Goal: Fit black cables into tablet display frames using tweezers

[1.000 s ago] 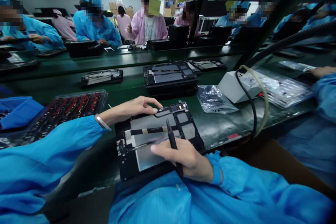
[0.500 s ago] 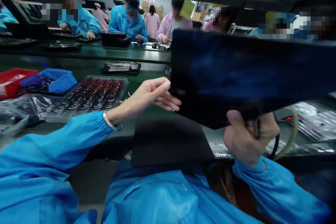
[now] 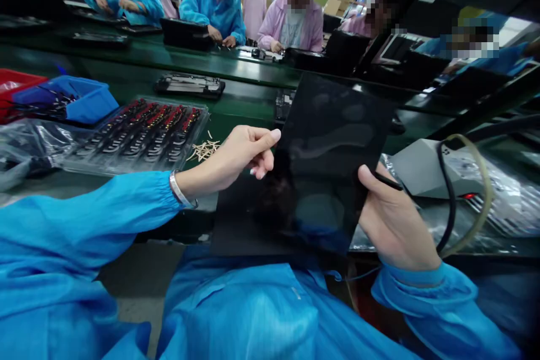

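Observation:
I hold a black tablet [image 3: 337,152] up off the bench, its dark glossy face turned toward me. My left hand [image 3: 240,154] pinches its left edge with thumb and fingers. My right hand [image 3: 392,219] grips its right edge and also keeps a thin black stylus-like tool [image 3: 386,181] under the thumb. Below the tablet a black mat [image 3: 236,230] lies at the bench's near edge.
A clear tray of red and black parts [image 3: 143,132] and small loose beige bits [image 3: 205,150] lie to the left, with a blue bin [image 3: 80,101] beyond. A white box [image 3: 422,166] with cables [image 3: 451,197] stands right. Another opened device [image 3: 189,85] lies on the green conveyor; workers sit opposite.
The tablet lay open-side up on the mat; I lifted it with both hands, flipped it, and now hold its dark face toward me, lower and more upright.

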The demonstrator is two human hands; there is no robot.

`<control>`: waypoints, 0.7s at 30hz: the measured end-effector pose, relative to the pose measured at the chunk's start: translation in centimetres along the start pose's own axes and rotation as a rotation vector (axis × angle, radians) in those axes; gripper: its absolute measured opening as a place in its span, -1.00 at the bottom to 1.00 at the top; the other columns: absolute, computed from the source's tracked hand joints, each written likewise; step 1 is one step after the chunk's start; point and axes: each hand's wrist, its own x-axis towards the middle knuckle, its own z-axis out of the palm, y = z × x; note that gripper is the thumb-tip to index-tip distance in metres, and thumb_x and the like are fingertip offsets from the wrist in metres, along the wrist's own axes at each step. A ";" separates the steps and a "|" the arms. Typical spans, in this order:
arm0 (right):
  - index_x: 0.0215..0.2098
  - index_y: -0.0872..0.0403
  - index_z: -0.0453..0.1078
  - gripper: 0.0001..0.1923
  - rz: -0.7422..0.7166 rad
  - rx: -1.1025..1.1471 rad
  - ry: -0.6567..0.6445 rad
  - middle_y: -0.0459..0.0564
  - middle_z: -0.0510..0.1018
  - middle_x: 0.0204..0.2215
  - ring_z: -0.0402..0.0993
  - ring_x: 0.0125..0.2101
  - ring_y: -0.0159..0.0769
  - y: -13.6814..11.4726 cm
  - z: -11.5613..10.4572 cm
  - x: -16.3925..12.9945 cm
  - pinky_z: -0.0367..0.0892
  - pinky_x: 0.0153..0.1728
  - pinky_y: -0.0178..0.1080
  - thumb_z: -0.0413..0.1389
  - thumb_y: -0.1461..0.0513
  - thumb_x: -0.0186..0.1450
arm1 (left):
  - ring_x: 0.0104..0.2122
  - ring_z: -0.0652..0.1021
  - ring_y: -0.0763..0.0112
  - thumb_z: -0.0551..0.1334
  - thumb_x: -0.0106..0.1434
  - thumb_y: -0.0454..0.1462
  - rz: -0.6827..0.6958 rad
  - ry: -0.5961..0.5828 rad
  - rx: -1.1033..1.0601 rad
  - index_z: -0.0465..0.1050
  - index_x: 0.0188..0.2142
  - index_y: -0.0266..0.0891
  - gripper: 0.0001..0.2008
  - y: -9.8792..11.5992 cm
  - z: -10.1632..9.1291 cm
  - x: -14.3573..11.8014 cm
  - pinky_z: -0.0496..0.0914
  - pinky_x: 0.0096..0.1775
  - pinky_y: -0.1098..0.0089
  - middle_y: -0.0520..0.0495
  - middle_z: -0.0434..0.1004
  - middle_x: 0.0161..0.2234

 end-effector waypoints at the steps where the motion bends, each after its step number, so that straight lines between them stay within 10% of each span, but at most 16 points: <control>1: 0.07 -0.08 0.51 -0.68 0.038 0.000 -0.012 -0.10 0.59 0.12 0.48 0.19 -0.23 0.2 -0.1 0.2 0.35 0.30 -0.07 0.24 0.21 0.34 | -0.73 0.34 0.70 0.16 0.49 -0.17 -0.041 0.005 -0.009 0.30 -0.61 -0.34 -0.48 -0.3 -0.1 0.1 0.15 -0.66 0.67 0.01 0.40 -0.67; 16: 0.05 -0.12 0.50 -0.71 0.098 -0.075 0.001 -0.16 0.60 0.11 0.49 0.18 -0.23 1.3 -0.7 1.4 0.38 0.28 -0.03 0.22 0.17 0.36 | -0.71 0.36 0.71 0.16 0.49 -0.18 -0.126 0.000 -0.018 0.29 -0.60 -0.34 -0.49 -2.4 -0.9 1.2 0.17 -0.65 0.68 0.02 0.41 -0.65; 21: -0.01 -0.05 0.55 -0.72 -0.331 -0.233 0.055 -0.14 0.63 0.04 0.48 0.17 -0.25 -0.6 0.3 1.4 0.20 0.38 -0.07 0.29 0.24 0.30 | -0.56 0.61 0.40 0.37 0.31 -0.07 0.027 -0.158 0.033 0.32 -0.34 -0.28 -0.64 -1.0 -2.1 2.5 0.47 -0.53 0.52 -0.05 0.61 -0.51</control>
